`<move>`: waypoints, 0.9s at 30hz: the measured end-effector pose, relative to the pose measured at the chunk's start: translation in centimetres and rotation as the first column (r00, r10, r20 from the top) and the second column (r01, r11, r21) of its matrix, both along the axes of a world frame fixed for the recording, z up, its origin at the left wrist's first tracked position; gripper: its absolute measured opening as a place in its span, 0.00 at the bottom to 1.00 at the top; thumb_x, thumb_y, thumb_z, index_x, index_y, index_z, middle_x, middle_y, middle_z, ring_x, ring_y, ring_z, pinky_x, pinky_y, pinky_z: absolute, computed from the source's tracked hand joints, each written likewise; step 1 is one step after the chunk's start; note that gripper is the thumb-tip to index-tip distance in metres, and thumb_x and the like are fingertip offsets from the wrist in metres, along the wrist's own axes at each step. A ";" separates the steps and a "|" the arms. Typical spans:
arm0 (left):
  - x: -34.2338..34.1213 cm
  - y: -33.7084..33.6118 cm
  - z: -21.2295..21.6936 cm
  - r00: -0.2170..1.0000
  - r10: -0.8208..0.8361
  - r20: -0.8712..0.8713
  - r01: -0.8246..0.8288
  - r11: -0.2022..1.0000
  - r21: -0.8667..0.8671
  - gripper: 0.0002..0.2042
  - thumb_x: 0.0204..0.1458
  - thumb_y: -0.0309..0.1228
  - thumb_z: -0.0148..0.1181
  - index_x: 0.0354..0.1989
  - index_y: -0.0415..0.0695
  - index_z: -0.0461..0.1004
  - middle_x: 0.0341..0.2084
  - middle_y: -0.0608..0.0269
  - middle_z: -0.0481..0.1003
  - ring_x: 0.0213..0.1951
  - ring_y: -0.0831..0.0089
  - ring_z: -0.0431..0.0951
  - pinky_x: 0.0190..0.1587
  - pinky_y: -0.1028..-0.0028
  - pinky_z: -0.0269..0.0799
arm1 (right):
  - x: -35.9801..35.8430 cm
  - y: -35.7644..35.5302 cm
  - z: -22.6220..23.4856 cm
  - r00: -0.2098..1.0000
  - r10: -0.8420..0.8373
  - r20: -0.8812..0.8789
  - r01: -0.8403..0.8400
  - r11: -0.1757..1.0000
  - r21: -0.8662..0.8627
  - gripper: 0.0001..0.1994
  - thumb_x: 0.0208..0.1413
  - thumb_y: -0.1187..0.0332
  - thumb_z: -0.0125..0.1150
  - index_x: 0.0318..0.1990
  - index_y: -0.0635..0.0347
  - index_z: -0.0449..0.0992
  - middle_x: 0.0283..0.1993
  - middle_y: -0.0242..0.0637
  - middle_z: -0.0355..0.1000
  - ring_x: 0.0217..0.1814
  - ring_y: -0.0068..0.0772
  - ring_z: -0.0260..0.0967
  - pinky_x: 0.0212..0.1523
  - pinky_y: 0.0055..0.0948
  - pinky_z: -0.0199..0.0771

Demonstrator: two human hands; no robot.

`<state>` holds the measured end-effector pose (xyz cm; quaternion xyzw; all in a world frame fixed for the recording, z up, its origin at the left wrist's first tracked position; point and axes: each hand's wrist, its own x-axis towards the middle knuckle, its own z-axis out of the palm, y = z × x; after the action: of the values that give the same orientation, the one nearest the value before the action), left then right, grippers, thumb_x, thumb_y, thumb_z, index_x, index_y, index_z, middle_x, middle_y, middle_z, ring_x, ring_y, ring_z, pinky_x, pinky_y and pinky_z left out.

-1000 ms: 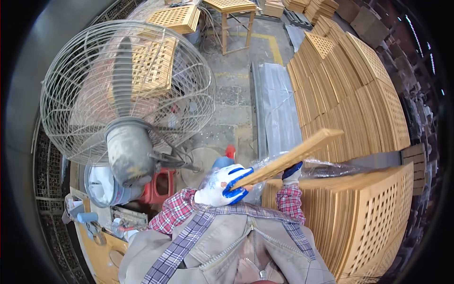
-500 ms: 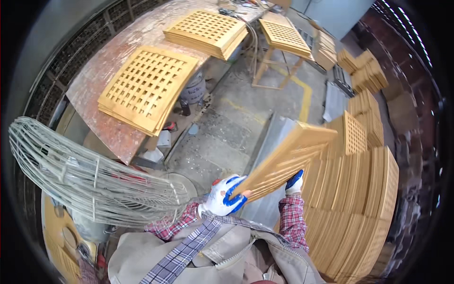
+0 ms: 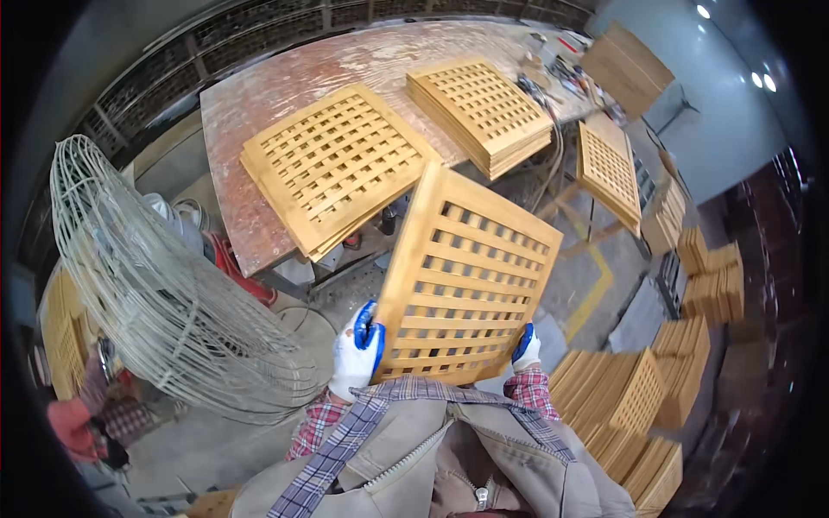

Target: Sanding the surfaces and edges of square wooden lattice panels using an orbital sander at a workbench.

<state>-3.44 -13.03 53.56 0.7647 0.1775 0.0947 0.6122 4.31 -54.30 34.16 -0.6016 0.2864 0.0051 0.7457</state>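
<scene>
A square wooden lattice panel [image 3: 473, 285] stands tilted up in front of my body, held between both hands. My left hand [image 3: 357, 352], in a white glove with blue coating, grips its left edge near the lower corner. The right hand [image 3: 526, 349], gloved the same way, closes on its lower right edge. Beyond the held panel, a short stack of lattice panels [image 3: 332, 164] lies on the worktable. A taller stack of them [image 3: 488, 108] sits farther right on the same table.
The worn reddish worktable [image 3: 233, 203] spans the far side. A wire fan guard [image 3: 186, 293] stands at left, with a person [image 3: 86, 414] behind it. Several piled panels [image 3: 596, 388] fill the right. One panel rests on a stand [image 3: 609, 168]; a cardboard box [image 3: 623, 69] stands at the back.
My view has turned to the right pile's opposite side, toward the table. The held panel has swung from nearly edge-on to face me, with both hands still gripping it.
</scene>
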 end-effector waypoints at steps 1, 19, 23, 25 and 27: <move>0.7 -0.6 -1.8 0.998 0.047 0.044 -0.048 0.999 0.022 0.18 0.56 0.30 0.56 0.54 0.35 0.69 0.39 0.56 0.76 0.40 0.73 0.75 0.44 0.75 0.71 | 2.2 -0.7 0.6 0.994 -0.063 -0.086 0.072 0.992 0.103 0.19 0.66 0.57 0.42 0.49 0.63 0.72 0.44 0.37 0.73 0.43 0.33 0.70 0.44 0.32 0.73; 29.0 -15.5 -5.1 0.961 0.275 -0.001 -0.272 0.950 -0.152 0.19 0.58 0.31 0.54 0.56 0.34 0.68 0.25 0.72 0.71 0.20 0.88 0.59 0.21 0.84 0.56 | 39.4 -15.0 7.1 0.928 0.346 0.135 -0.177 0.733 -0.656 0.15 0.61 0.64 0.49 0.25 0.61 0.72 0.20 0.28 0.65 0.21 0.24 0.61 0.23 0.30 0.62; 35.0 -16.0 -4.1 0.960 0.276 -0.039 -0.277 0.929 -0.247 0.20 0.59 0.28 0.51 0.58 0.31 0.64 0.39 0.63 0.73 0.29 0.85 0.65 0.28 0.81 0.65 | 47.6 -15.0 6.5 0.897 0.400 0.191 -0.153 0.684 -0.713 0.14 0.61 0.64 0.51 0.25 0.62 0.73 0.21 0.28 0.66 0.22 0.22 0.60 0.25 0.28 0.61; 38.3 -15.3 -6.4 0.959 0.284 -0.023 -0.277 0.910 -0.309 0.20 0.58 0.28 0.51 0.58 0.33 0.64 0.36 0.64 0.73 0.27 0.85 0.65 0.27 0.82 0.65 | 52.1 -14.2 6.2 0.865 0.421 0.273 -0.102 0.679 -0.727 0.15 0.61 0.63 0.51 0.22 0.59 0.71 0.18 0.24 0.62 0.20 0.20 0.55 0.21 0.28 0.55; 41.2 -14.7 -8.0 0.946 0.321 -0.035 -0.313 0.883 -0.350 0.20 0.58 0.28 0.52 0.58 0.33 0.64 0.35 0.65 0.73 0.26 0.85 0.66 0.27 0.82 0.64 | 55.9 -11.9 7.7 0.899 0.379 0.221 -0.154 0.745 -0.649 0.15 0.60 0.63 0.52 0.22 0.59 0.71 0.18 0.24 0.62 0.20 0.19 0.55 0.21 0.27 0.55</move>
<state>37.76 -27.69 45.58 0.6026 0.3065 0.1697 0.7170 60.18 -66.25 41.88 -0.8382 0.0492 -0.0840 0.5367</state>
